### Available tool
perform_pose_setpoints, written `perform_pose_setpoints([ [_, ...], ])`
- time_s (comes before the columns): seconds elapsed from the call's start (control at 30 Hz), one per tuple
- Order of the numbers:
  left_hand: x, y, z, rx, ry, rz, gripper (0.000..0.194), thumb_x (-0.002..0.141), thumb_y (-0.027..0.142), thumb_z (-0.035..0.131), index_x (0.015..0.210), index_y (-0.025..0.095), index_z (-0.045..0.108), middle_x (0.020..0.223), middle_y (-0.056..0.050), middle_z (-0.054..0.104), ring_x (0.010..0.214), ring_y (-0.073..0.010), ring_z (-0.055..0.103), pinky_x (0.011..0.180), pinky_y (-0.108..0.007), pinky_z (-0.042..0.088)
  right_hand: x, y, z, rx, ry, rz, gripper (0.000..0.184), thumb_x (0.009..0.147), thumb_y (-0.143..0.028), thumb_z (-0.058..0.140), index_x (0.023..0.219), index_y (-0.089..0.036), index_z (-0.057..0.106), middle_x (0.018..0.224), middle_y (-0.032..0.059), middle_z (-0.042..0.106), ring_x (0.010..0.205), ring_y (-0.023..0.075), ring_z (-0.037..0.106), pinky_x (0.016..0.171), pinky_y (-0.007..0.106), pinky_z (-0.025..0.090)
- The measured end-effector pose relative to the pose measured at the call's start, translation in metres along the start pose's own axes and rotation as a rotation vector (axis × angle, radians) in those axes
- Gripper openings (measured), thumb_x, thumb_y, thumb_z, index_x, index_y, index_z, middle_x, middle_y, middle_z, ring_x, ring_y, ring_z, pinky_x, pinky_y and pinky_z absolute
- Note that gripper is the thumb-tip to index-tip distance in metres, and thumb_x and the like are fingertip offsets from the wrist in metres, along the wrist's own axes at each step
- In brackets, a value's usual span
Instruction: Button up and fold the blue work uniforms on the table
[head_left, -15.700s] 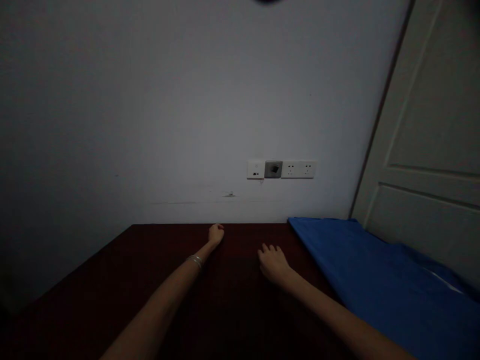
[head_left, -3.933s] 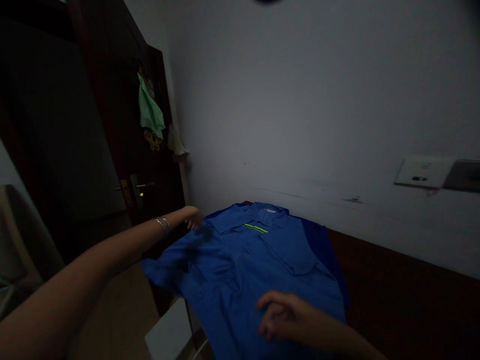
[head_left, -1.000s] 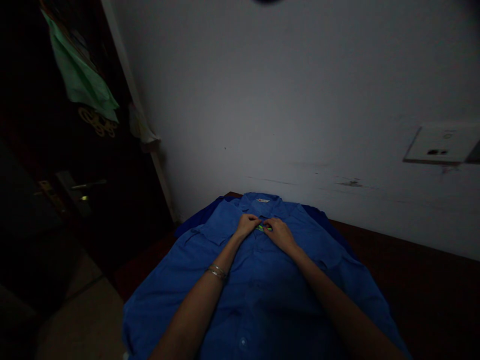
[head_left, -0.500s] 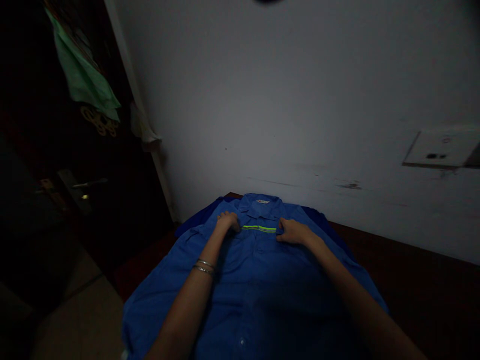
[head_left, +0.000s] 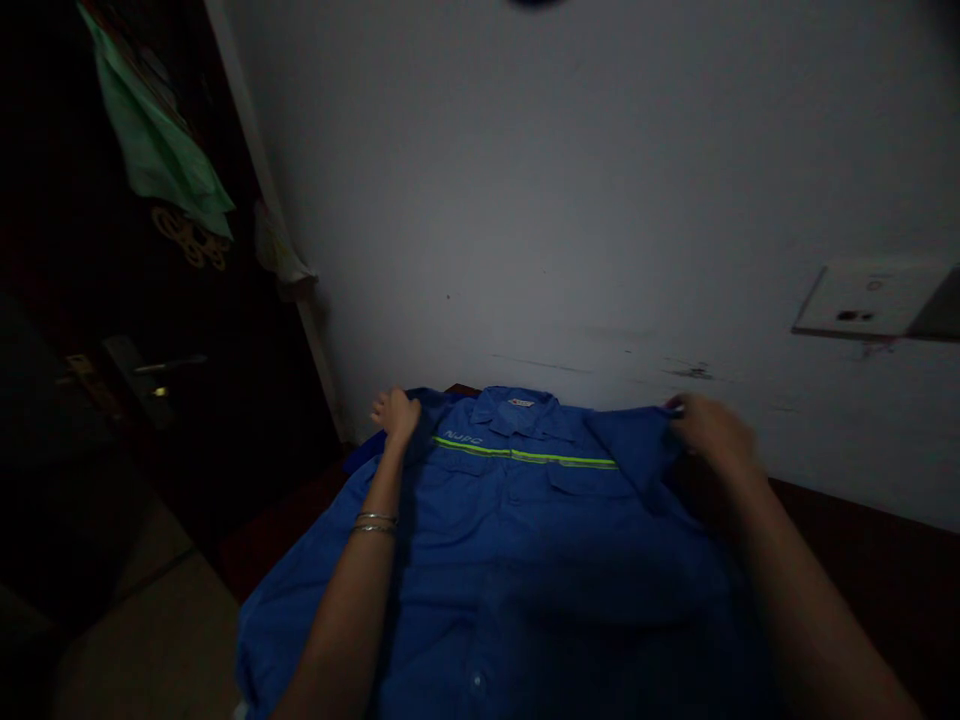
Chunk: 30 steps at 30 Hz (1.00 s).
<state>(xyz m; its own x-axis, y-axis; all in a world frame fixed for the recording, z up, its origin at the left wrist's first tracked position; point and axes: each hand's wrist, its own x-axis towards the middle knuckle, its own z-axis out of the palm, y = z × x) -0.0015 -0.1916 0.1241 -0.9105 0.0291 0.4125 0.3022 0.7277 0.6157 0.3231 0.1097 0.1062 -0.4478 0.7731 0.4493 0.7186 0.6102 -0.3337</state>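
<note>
A blue work shirt [head_left: 495,540] lies front up before me, its collar toward the wall. A yellow-green reflective stripe crosses the chest, with pale lettering above it on the left and a small white label inside the collar. At the left shoulder or sleeve, my left hand [head_left: 397,414] is closed on the cloth. My right hand [head_left: 712,432], smeared by motion, grips the shirt's right sleeve and holds it raised off the surface. Darker blue cloth [head_left: 364,455] shows under the shirt at the left.
The shirt rests on a dark reddish-brown table [head_left: 825,530] against a pale wall [head_left: 562,200]. A socket plate [head_left: 859,300] is at the right. On the left stands a dark door with a metal handle [head_left: 169,366] and a hanging green cloth [head_left: 157,150].
Both hands have moved apart from the chest stripe to the shirt's sides. The right sleeve is now lifted, and more stripe and the lettering are uncovered.
</note>
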Motion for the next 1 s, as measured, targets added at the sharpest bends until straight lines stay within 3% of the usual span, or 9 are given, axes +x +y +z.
perform_pose_setpoints([
  [0.1, 0.001, 0.003, -0.013, 0.012, 0.357, -0.11, 0.049, 0.074, 0.025, 0.055, 0.119, 0.012, 0.04, 0.129, -0.024, 0.039, 0.119, -0.0343, 0.04, 0.091, -0.048, 0.037, -0.004, 0.025, -0.026, -0.079, 0.251, 0.243, 0.047, 0.075, -0.028, 0.048, 0.121, -0.018, 0.05, 0.11, 0.0258, 0.053, 0.103, 0.0425, 0.05, 0.069, 0.051, 0.042],
  [0.17, -0.005, 0.012, -0.017, -0.003, 0.424, -0.047, 0.055, 0.074, 0.024, 0.054, 0.124, 0.011, 0.034, 0.132, -0.022, 0.036, 0.121, -0.0325, 0.037, 0.093, -0.046, 0.036, -0.009, 0.023, -0.039, -0.028, 0.333, 0.275, 0.052, 0.075, -0.032, 0.049, 0.126, -0.02, 0.044, 0.118, 0.0276, 0.045, 0.111, 0.0455, 0.042, 0.073, 0.056, 0.04],
  [0.27, -0.016, 0.029, -0.017, -0.029, 0.407, 0.161, 0.052, 0.075, 0.021, 0.052, 0.124, 0.013, 0.036, 0.133, -0.018, 0.034, 0.124, -0.0309, 0.032, 0.097, -0.045, 0.033, -0.013, 0.004, -0.049, 0.046, 0.336, 0.247, 0.052, 0.076, -0.033, 0.05, 0.125, -0.018, 0.044, 0.121, 0.0276, 0.042, 0.114, 0.045, 0.039, 0.076, 0.057, 0.04],
  [0.47, -0.032, 0.051, 0.013, -0.176, 0.078, 0.43, 0.028, 0.075, 0.018, 0.052, 0.103, 0.016, 0.054, 0.114, -0.011, 0.053, 0.113, -0.0248, 0.046, 0.095, -0.037, 0.036, -0.008, -0.038, -0.033, 0.089, 0.206, -0.049, 0.035, 0.081, -0.03, 0.045, 0.11, -0.015, 0.058, 0.107, 0.0163, 0.057, 0.101, 0.0286, 0.054, 0.081, 0.041, 0.043],
  [0.57, -0.045, 0.058, 0.042, -0.363, -0.257, 0.329, 0.027, 0.078, 0.023, 0.052, 0.103, 0.013, 0.054, 0.089, -0.007, 0.064, 0.083, -0.0172, 0.06, 0.077, -0.029, 0.046, -0.007, -0.059, -0.012, 0.179, 0.033, -0.254, 0.029, 0.081, -0.026, 0.045, 0.101, -0.016, 0.062, 0.095, 0.0095, 0.065, 0.091, 0.0204, 0.06, 0.082, 0.031, 0.043],
  [0.63, -0.057, 0.06, 0.062, -0.437, -0.512, 0.197, 0.031, 0.08, 0.027, 0.052, 0.106, 0.01, 0.052, 0.075, -0.005, 0.064, 0.063, -0.0147, 0.06, 0.06, -0.025, 0.047, -0.011, -0.076, 0.004, 0.203, -0.071, -0.338, 0.027, 0.08, -0.024, 0.046, 0.099, -0.017, 0.064, 0.098, 0.0078, 0.067, 0.092, 0.0192, 0.06, 0.083, 0.029, 0.043],
  [0.7, -0.071, 0.06, 0.079, -0.451, -0.676, 0.142, 0.032, 0.079, 0.028, 0.054, 0.104, 0.009, 0.054, 0.064, -0.003, 0.063, 0.05, -0.0134, 0.057, 0.05, -0.023, 0.044, -0.017, -0.094, 0.02, 0.211, -0.145, -0.411, 0.027, 0.079, -0.022, 0.046, 0.098, -0.018, 0.065, 0.101, 0.0071, 0.067, 0.096, 0.019, 0.059, 0.085, 0.027, 0.041],
  [0.87, -0.092, 0.054, 0.103, -0.43, -0.812, 0.171, 0.012, 0.072, 0.021, 0.059, 0.072, 0.009, 0.062, 0.042, 0.004, 0.049, 0.037, -0.0092, 0.047, 0.042, -0.02, 0.039, -0.043, -0.127, 0.06, 0.289, -0.302, -0.548, 0.026, 0.081, -0.02, 0.045, 0.098, -0.019, 0.065, 0.101, 0.0054, 0.067, 0.094, 0.017, 0.06, 0.08, 0.022, 0.041],
  [1.0, -0.093, 0.048, 0.104, -0.489, -0.831, 0.145, 0.008, 0.07, 0.016, 0.057, 0.065, 0.011, 0.06, 0.041, 0.005, 0.047, 0.038, -0.0077, 0.044, 0.041, -0.019, 0.039, -0.06, -0.135, 0.087, 0.266, -0.349, -0.556, 0.025, 0.081, -0.019, 0.044, 0.096, -0.021, 0.066, 0.096, 0.005, 0.068, 0.092, 0.0177, 0.061, 0.075, 0.023, 0.042],
])
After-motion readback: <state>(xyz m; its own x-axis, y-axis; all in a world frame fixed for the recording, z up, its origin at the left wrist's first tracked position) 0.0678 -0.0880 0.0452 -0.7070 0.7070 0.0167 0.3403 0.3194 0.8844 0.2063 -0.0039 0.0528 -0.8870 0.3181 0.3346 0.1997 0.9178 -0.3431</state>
